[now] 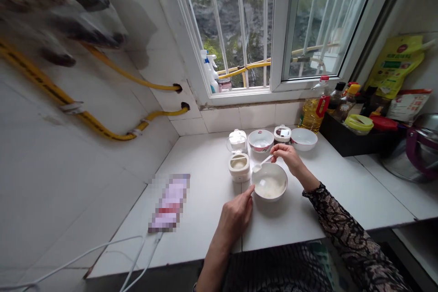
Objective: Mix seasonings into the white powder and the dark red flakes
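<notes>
in the head view, your right hand [289,157] is closed in a small pinch on the handle of a small white spoon [263,162], and the spoon tip is at the far rim of a white ceramic bowl [272,199]. this bowl stands on the white tiled counter [205,219], right in front of you. your left hand [236,214] is not gripping: it is half open, and its fingertips touch the left rim of the bowl. the bowl already has a pale, creamy liquid inside, so this part looks done as far as you can see. just beside it is a small white pot [238,174] with pale contents, its top open. behind are a clear handled cup [237,142], a patterned bowl [260,140], a small lidded container [282,133] and a plain white bowl [301,139], all apart from your hands. farther right, a bottle of yellow cooking oil [312,116] stands near a black tray [352,143] of condiments
</notes>
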The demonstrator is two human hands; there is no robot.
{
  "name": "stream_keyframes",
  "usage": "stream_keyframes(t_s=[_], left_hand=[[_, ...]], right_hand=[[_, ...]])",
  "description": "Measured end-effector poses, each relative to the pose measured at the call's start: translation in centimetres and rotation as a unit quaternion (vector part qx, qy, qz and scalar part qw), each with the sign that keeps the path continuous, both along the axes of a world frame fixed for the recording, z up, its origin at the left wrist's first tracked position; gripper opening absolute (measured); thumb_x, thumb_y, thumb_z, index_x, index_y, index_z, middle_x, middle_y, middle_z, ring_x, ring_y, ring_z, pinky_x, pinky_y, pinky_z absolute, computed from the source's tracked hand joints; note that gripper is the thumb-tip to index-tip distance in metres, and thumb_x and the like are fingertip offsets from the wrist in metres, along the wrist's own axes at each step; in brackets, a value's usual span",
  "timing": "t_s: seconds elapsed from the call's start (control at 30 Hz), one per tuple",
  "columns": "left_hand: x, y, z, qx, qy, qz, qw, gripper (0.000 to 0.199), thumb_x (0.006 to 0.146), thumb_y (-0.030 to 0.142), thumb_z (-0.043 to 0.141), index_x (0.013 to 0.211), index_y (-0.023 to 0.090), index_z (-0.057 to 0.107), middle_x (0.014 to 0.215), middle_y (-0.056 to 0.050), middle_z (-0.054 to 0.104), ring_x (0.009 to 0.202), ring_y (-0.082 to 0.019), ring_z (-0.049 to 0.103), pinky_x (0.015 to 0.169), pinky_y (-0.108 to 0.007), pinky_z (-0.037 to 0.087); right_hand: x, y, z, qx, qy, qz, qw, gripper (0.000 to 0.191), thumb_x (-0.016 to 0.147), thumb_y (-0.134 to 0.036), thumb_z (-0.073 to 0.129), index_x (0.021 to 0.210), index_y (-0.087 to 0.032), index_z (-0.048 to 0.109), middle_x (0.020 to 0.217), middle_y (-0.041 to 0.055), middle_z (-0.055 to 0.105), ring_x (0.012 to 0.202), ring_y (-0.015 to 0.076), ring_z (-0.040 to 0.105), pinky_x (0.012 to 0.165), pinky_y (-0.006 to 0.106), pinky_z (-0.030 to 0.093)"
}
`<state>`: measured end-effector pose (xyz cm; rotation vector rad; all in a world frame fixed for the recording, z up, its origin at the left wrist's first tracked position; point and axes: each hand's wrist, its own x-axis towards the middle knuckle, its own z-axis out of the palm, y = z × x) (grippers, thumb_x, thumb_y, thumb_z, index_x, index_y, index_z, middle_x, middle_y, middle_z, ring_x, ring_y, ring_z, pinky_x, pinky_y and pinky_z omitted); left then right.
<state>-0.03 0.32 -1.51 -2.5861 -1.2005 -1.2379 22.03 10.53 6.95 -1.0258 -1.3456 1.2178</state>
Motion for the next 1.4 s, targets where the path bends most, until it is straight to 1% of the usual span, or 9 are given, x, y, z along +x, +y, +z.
stream_keyframes(t_s=[0.2,0.33,0.4,0.47,0.57,0.73,1.07,1.2,1.4], left_hand=[[-0.1,0.0,0.2,0.001,0.006,-0.004,1.000,0.047,0.097,0.012,0.040,0.144,0.018,0.041,0.099,-0.009,0.074,0.081,-0.017,0.073,0.071,-0.026,0.060],[0.0,0.0,0.4,0.004,0.002,-0.007,1.000,0.046,0.098,0.013,0.040,0.144,0.017,0.041,0.100,-0.010,0.074,0.081,-0.017,0.073,0.070,-0.026,0.060],[0.0,0.0,0.4,-0.001,0.003,-0.004,1.000,0.046,0.098,0.014,0.039,0.144,0.017,0.042,0.099,-0.009,0.074,0.080,-0.017,0.073,0.070,-0.025,0.060],[0.0,0.0,0.3,-0.008,0.005,-0.004,1.000,0.046,0.098,0.014,0.038,0.144,0.017,0.042,0.097,-0.009,0.074,0.079,-0.017,0.073,0.070,-0.026,0.060],[-0.1,0.0,0.2,-0.013,0.008,-0.008,1.000,0.046,0.097,0.013,0.040,0.143,0.017,0.043,0.098,-0.010,0.074,0.080,-0.017,0.072,0.070,-0.026,0.060],[-0.1,-0.1,0.2,-0.009,0.005,-0.006,1.000,0.044,0.097,0.012,0.041,0.141,0.017,0.044,0.100,-0.009,0.074,0.081,-0.017,0.072,0.070,-0.026,0.059],[0.0,-0.1,0.6,0.001,-0.007,-0.010,1.000,0.045,0.097,0.012,0.042,0.141,0.019,0.044,0.099,-0.008,0.074,0.080,-0.017,0.073,0.069,-0.025,0.059],[0.0,-0.2,0.7,-0.003,-0.005,-0.009,1.000,0.043,0.097,0.012,0.042,0.139,0.018,0.045,0.095,-0.007,0.074,0.077,-0.016,0.073,0.068,-0.024,0.058],[0.2,-0.2,0.9,0.013,-0.007,-0.010,1.000,0.041,0.097,0.012,0.042,0.138,0.017,0.046,0.092,-0.006,0.074,0.073,-0.016,0.072,0.063,-0.025,0.057]], right_hand=[[-2.8,-1.3,-0.4,0.174,-0.071,-0.047,0.981,0.014,0.085,-0.033,0.057,0.087,-0.020,0.061,0.087,0.0061,0.071,0.078,0.0201,0.070,0.076,0.035,0.054],[-4.0,-2.2,-0.5,0.395,-0.249,-0.047,0.883,0.014,0.094,-0.022,0.049,0.088,-0.021,0.061,0.082,0.0067,0.070,0.079,0.0213,0.066,0.093,0.044,0.047],[-4.2,-2.4,-0.4,0.453,-0.305,-0.031,0.837,0.018,0.095,-0.019,0.045,0.088,-0.021,0.061,0.075,0.0048,0.069,0.076,0.0207,0.064,0.097,0.046,0.044],[-4.0,-2.6,-0.1,0.466,-0.315,-0.037,0.826,0.018,0.095,-0.017,0.045,0.090,-0.022,0.061,0.077,0.0045,0.069,0.077,0.0206,0.064,0.098,0.046,0.043],[-3.3,-2.6,0.3,0.436,-0.278,-0.076,0.852,0.014,0.092,-0.017,0.049,0.089,-0.022,0.061,0.080,0.0047,0.071,0.079,0.0215,0.064,0.095,0.044,0.044],[-0.9,-1.8,0.6,0.301,-0.218,-0.124,0.920,0.013,0.084,-0.018,0.050,0.081,-0.022,0.062,0.069,0.0030,0.069,0.077,0.0227,0.064,0.083,0.038,0.047],[-0.6,-1.1,-0.7,0.268,-0.347,0.045,0.898,0.018,0.069,-0.007,0.049,0.064,-0.020,0.061,0.057,-0.0014,0.064,0.058,0.0142,0.055,0.077,0.031,0.043],[-0.8,-1.2,-0.6,0.165,-0.292,0.073,0.939,0.017,0.068,-0.010,0.047,0.066,-0.019,0.061,0.052,-0.0017,0.061,0.054,0.0139,0.055,0.062,0.026,0.043],[0.2,-0.5,-0.3,0.029,-0.167,0.036,0.985,0.012,0.064,-0.017,0.050,0.064,-0.018,0.062,0.050,-0.0029,0.060,0.050,0.0128,0.056,0.055,0.023,0.042]])
